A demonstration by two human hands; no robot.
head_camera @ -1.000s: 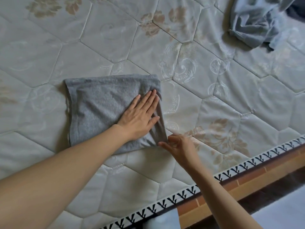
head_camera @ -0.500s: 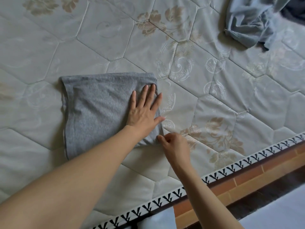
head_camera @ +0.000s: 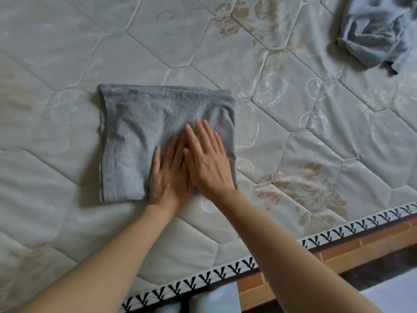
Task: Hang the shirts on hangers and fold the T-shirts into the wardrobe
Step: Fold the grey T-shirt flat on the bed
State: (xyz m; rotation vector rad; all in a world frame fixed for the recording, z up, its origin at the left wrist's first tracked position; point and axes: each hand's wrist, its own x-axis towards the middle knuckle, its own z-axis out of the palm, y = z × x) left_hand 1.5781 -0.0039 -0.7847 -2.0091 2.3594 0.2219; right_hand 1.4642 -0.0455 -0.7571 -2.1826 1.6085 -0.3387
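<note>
Left hand (head_camera: 169, 175) and right hand (head_camera: 208, 158) flat, fingers spread, overlapping, pressing folded grey T-shirt (head_camera: 144, 132) on mattress (head_camera: 67, 53); nothing gripped.

One head-worn camera looks forward and steeply down onto the mattress (head_camera: 67, 53) from close above. Its near edge (head_camera: 225, 271) crosses the lower frame.

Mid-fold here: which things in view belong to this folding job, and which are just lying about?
Part of the job:
- folded grey T-shirt
- left hand, flat on it
- right hand, flat on it, overlapping the left
- crumpled blue garment, far right, probably next

Just there:
- mattress
- patterned mattress edge
- wooden bed frame
</note>
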